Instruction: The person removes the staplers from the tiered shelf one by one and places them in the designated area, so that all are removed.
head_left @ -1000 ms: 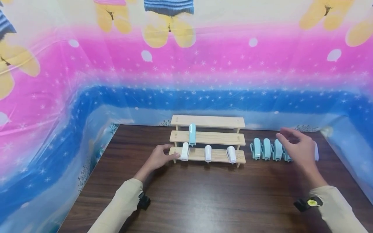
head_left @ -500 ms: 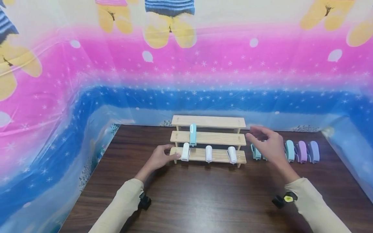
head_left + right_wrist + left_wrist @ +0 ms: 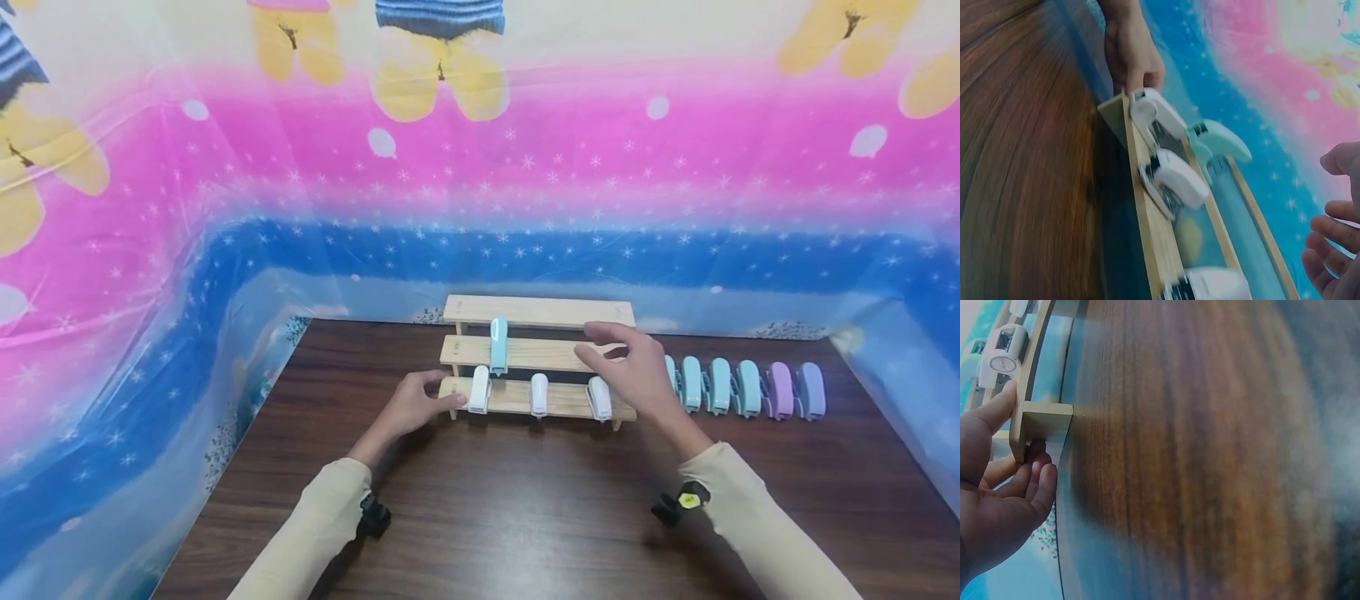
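A three-step wooden display rack point(image 3: 566, 354) stands on the table. My left hand point(image 3: 411, 407) grips the left end of its lowest step, thumb on top and fingers below, as the left wrist view shows. Beside that thumb is a white stapler point(image 3: 479, 390); a second white stapler point(image 3: 538, 395) sits mid-step and a third white stapler point(image 3: 598, 398) near the right end. One teal stapler point(image 3: 498, 345) stands at the left of the middle step. My right hand point(image 3: 637, 367), fingers loosely bent and holding nothing, hovers over the rack's right end.
Right of the rack, several teal staplers point(image 3: 717, 387) stand in a row, the leftmost partly behind my right hand. A pink stapler point(image 3: 781, 390) and a lavender stapler point(image 3: 811, 391) end the row. A patterned cloth point(image 3: 525, 167) hangs behind the brown table point(image 3: 510, 517).
My right hand has moved left from above the stapler row to the rack's right end, uncovering the pink and lavender staplers. The left hand has stayed on the rack.
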A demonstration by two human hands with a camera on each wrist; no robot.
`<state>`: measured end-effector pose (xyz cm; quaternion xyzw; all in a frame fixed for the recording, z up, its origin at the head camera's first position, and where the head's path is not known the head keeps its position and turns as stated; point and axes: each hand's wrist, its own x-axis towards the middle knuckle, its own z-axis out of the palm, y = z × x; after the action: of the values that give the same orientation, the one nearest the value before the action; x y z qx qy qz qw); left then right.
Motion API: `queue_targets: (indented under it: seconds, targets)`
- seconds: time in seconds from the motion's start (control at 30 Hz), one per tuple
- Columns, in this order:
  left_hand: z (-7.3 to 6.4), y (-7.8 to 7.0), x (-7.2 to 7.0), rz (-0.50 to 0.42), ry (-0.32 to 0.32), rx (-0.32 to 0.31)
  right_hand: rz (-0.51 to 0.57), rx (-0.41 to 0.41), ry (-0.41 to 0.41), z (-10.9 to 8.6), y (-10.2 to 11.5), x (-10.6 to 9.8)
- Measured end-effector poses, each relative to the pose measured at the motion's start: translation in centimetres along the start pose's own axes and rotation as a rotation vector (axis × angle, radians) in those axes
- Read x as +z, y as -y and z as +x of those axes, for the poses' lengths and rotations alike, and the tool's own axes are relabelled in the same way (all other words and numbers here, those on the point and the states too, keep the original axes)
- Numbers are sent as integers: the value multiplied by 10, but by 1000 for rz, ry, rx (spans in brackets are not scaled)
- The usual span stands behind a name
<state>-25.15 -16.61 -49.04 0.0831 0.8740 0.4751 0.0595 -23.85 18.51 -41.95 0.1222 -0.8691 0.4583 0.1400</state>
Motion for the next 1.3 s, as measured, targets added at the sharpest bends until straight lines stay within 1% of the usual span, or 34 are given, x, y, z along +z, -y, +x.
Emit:
queue_targets:
  seconds: [0.2,0.33,0.43,0.73,0.87,1.07,1.3]
  targets:
    - [2,-3,-2,4,-2,-1,37,-13,38,7,13,21]
    - [2,-4,-2,11,1,-7,77,-41,58,11,18,35]
    - [1,-4,-3,7,5,-9,104,-42,72,13,21,44]
    - [1,-2,-2,12,11,-10,136,-5,123,18,26,66]
    - [0,-1,-1,-7,12,-13,138,22,136,20,26,77]
    - [1,-1,-2,-14,2,5,148,44,136,26,24,90]
    - [0,2,-1,-28,5,11,136,68,136,27,23,100]
